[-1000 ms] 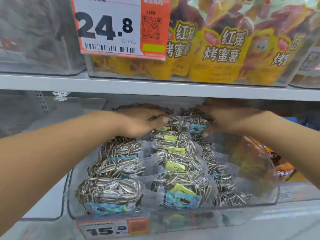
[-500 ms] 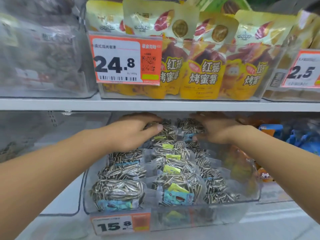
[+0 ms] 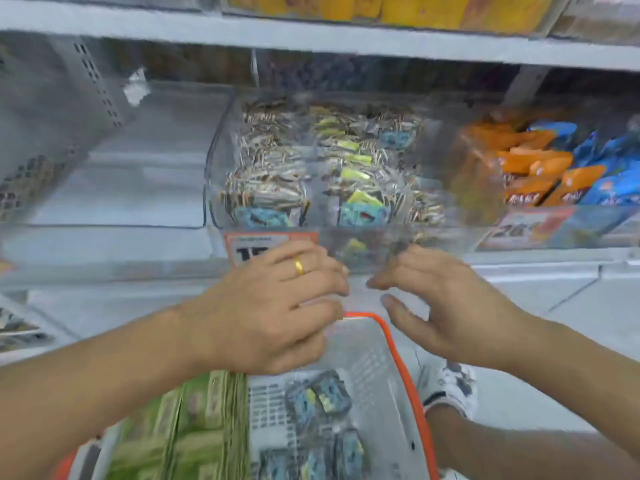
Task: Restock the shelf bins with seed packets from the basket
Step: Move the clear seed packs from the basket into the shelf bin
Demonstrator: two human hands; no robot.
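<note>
Both hands hang empty at mid-frame, just above the basket (image 3: 398, 372). The left hand (image 3: 273, 306), ring on one finger, has its fingers loosely bent and close together; the right hand (image 3: 446, 306) has fingers and thumb spread apart. Seed packets (image 3: 318, 400) lie in the basket at bottom centre, beside green packs (image 3: 180, 431). More seed packets fill the clear shelf bin (image 3: 221, 157) at upper centre.

Price tag (image 3: 256, 247) partly behind left hand (image 3: 273, 306).
</note>
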